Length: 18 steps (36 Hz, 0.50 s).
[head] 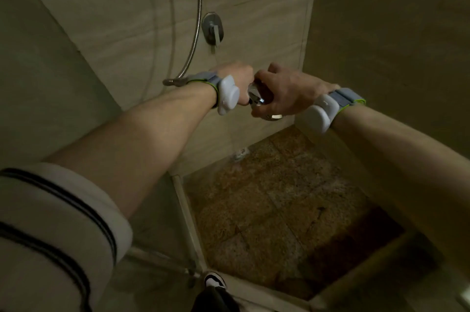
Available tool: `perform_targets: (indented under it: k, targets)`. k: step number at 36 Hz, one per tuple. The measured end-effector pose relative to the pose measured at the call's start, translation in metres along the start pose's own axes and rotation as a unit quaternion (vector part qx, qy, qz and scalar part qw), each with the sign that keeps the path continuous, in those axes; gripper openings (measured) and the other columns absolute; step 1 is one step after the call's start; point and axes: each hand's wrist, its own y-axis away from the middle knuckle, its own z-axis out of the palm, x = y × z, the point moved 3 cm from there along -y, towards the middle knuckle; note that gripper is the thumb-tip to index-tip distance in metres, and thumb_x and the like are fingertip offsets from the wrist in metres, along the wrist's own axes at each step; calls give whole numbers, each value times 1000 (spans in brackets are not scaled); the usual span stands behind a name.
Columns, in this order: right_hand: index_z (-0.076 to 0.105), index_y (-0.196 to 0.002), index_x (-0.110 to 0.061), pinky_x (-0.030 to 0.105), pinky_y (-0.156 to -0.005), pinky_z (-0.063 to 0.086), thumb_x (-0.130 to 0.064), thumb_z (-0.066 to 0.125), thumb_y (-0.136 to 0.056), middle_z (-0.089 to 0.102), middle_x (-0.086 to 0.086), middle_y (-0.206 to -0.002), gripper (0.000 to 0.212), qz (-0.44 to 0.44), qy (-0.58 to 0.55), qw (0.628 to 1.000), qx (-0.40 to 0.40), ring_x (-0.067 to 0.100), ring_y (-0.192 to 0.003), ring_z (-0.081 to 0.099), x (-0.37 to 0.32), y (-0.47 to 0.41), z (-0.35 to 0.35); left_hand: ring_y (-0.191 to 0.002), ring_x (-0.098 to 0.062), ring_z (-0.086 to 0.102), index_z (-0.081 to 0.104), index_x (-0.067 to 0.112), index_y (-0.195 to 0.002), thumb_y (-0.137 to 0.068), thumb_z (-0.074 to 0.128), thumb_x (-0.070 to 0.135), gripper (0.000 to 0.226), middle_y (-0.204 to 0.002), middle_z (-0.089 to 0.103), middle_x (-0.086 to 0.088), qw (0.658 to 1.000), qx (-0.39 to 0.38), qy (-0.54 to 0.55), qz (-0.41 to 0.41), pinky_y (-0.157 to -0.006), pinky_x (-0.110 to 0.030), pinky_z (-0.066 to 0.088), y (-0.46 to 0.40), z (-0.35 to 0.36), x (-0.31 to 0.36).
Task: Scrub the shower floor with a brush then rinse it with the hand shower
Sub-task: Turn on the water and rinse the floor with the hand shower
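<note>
Both hands meet on the hand shower (259, 102), a chrome piece held out in front of the wall. The left hand (239, 77) is curled round its handle end, fingers wrapped tight, though the white sensor block on that wrist hides most of the grip. The right hand (282, 90) closes over the shower's head from the other side, fingers bent down across the chrome and thumb raised; only slivers of bright metal show between and under the two hands.

From the hand shower's left end, past the left wrist, a metal hose (197, 19) leaves a fitting and climbs the wall in a long curve out of the top of the view. Just above the hand shower, and right of the hose, the mixer valve (213, 29) sits on the beige tiled wall with its lever pointing down. A thin thread of water seems to fall from below the hand shower, ending in a small white splash at the wall's foot.

Below the hand shower lies the shower floor (279, 205), brown speckled stone in square tiles, wet-looking and darker toward the near right. A pale raised kerb (188, 220) frames it below and left of the hand shower. Near the bottom edge a black-and-white shoe (215, 280) stands at the kerb's corner. A striped white sleeve (56, 230) fills the lower left.
</note>
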Motion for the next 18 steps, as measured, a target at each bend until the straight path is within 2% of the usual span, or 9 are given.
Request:
perform_targets:
  k: [4, 11, 18]
  targets:
    - [48, -131, -22, 50, -82, 54, -69, 70, -75, 45, 8, -122, 77, -3, -6, 1000, 16, 33, -92, 58, -1, -1, 0, -57, -32, 53, 50, 11, -60, -74, 62, 15, 19, -59, 51, -9, 1000, 12, -10, -1, -50, -31, 39, 0, -1, -1]
    - [46, -133, -23, 53, -85, 54, -74, 68, -72, 45, 9, -124, 83, 5, -2, 1000, 0, 35, -96, 58, -3, -1, 4, -53, -30, 51, 50, 11, -61, -73, 64, 17, 20, -60, 54, -10, 1000, 5, -5, -3, -50, -33, 39, -2, 6, -3]
    - [46, -133, -22, 52, -84, 54, -74, 68, -73, 45, 8, -123, 82, 6, -4, 1000, -5, 33, -96, 57, -6, -1, 4, -43, -25, 48, 50, 13, -55, -58, 71, 17, 22, -51, 52, -7, 999, -28, -22, -9, -43, -30, 37, -4, 11, -9]
